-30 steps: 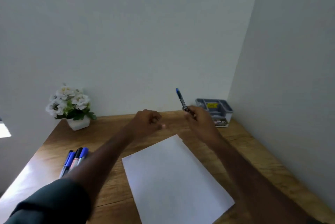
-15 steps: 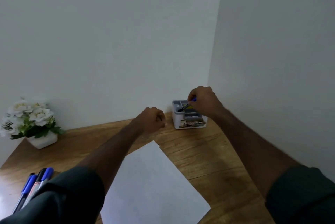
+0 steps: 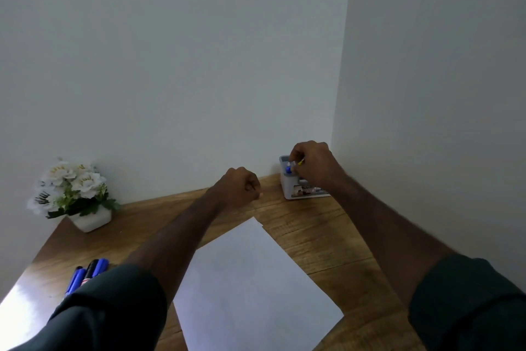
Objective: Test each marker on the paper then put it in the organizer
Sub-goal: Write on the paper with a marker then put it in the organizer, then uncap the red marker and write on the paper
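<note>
A white sheet of paper (image 3: 250,285) lies on the wooden desk (image 3: 321,239). The small white-and-grey organizer (image 3: 296,192) stands at the far right corner. My right hand (image 3: 311,164) hovers over it, fingers pinched around a blue marker (image 3: 288,169) whose blue end pokes up from the organizer. My left hand (image 3: 240,187) is a closed fist above the desk, holding nothing that I can see. Three more markers (image 3: 88,272), blue and black, lie at the left, partly hidden by my left sleeve.
A white pot of white flowers (image 3: 75,194) stands at the far left by the wall. Walls close in the desk at the back and on the right. My dark sleeves fill the lower corners.
My right hand carried the blue marker from above the paper to the organizer and lowered it in, so that only its blue end shows. My left fist stayed put.
</note>
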